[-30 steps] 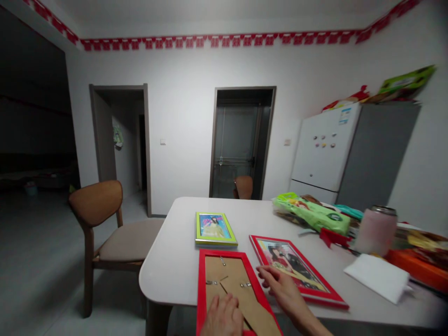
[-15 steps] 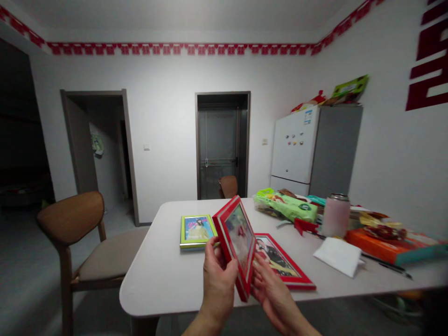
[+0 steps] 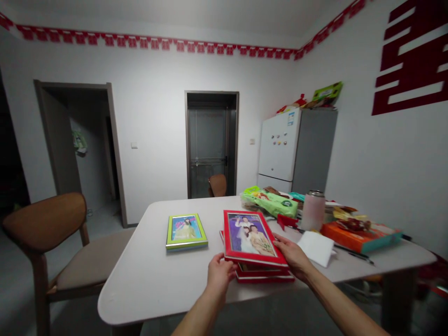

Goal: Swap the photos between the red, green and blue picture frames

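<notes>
A red picture frame (image 3: 250, 238) with a photo on a purple ground lies face up over a small stack of red frames (image 3: 264, 276). It sits slightly askew to those beneath. My right hand (image 3: 292, 255) grips its right edge. At its lower left corner my left hand (image 3: 221, 273) is closed, thumb and fingers pinching the edge; the fingertips are partly hidden. To the left, a lime-green picture frame (image 3: 186, 232) rests flat on the white table (image 3: 150, 275), apart from both hands.
Right of the stack lie a white folded paper (image 3: 317, 247), a pink bottle (image 3: 313, 210), an orange box (image 3: 360, 235) and a black pen (image 3: 360, 256). A green packet (image 3: 269, 203) is behind. A wooden chair (image 3: 49, 224) stands at the left.
The red picture frame has gone from upright between my hands to lying face up over the other red frames. My right hand has moved to its right edge. The view has turned right.
</notes>
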`<state>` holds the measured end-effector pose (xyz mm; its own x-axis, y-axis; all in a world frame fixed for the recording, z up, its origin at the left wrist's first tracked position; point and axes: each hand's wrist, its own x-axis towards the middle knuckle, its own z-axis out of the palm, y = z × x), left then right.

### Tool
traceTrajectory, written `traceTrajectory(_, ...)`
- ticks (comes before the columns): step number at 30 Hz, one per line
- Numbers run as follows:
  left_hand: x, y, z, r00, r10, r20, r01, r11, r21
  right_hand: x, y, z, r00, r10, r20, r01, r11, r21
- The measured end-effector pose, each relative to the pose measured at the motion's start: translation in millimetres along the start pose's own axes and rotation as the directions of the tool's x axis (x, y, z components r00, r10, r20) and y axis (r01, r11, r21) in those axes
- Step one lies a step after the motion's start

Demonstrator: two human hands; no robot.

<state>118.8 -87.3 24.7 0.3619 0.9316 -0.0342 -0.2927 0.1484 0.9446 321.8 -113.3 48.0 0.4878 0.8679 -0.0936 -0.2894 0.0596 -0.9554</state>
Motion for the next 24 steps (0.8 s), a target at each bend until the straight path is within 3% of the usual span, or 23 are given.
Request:
traceTrajectory(7,9.0,-32.5,10.5,0.999,0.049,0.022,-0.054,0.953,0.297,18.5,15.5,-29.3,1.0,-0.018,-0.01,0.013,0.923,-0.384)
traceTrajectory(11,4.0,-35.5,5.8,0.998,0.052,0.04,-0.064,0.899,0.432,19.4,20.1,-31.4,0.997,-0.08,-0.021,0.059,0.859,-0.509)
traceTrajectory(15,2.0,-31.4,-7.7,0.998,0.06,0.034,-0.069,0.841,0.536,19.3,13.0,-24.2,0.978,-0.206,-0.018,0.142,0.731,-0.668)
traceTrajectory(19,7.4,-20.4,-44.4,0.994,0.102,-0.047,-0.053,0.794,0.605,15.8,17.8,16.8,0.935,-0.344,0.089,0.284,0.573,-0.769)
traceTrajectory(21,11.3,-12.6,-68.8,0.986,0.122,-0.11,-0.029,0.788,0.615,12.7,31.1,54.3,0.887,-0.378,0.266,0.423,0.434,-0.795)
traceTrajectory(22,13.0,-8.5,-80.7,0.981,0.131,-0.142,-0.017,0.79,0.613,11.4,39.7,75.6,0.818,-0.37,0.44,0.542,0.242,-0.805)
traceTrajectory(24,15.2,-1.0,-101.6,0.968,0.146,-0.202,0.002,0.807,0.591,10.1,57.8,118.6,0.752,-0.319,0.577,0.641,0.145,-0.754)
